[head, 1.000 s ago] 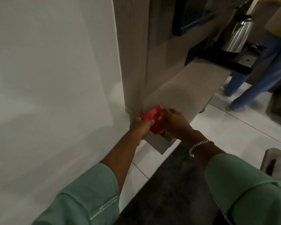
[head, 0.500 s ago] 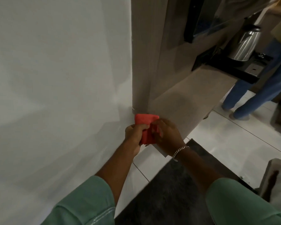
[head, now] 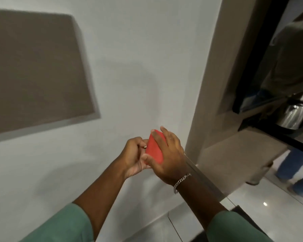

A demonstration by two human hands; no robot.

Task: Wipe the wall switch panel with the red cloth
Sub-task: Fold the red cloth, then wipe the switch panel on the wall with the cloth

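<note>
A pale wall fills the view, with one grey-brown panel up and left of the grip and a wood-grain counter to its right, carrying one steel kettle. Two hands — left hand, right hand — pinch one red cloth between them. Compared with a second ago, the view is tilted higher — the cloth is off the counter corner, in front of the wall.

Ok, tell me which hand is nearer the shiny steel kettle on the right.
Right. The right hand holds the red cloth on the side toward the shiny steel kettle; the left hand grips the cloth's far side, further away.
</note>
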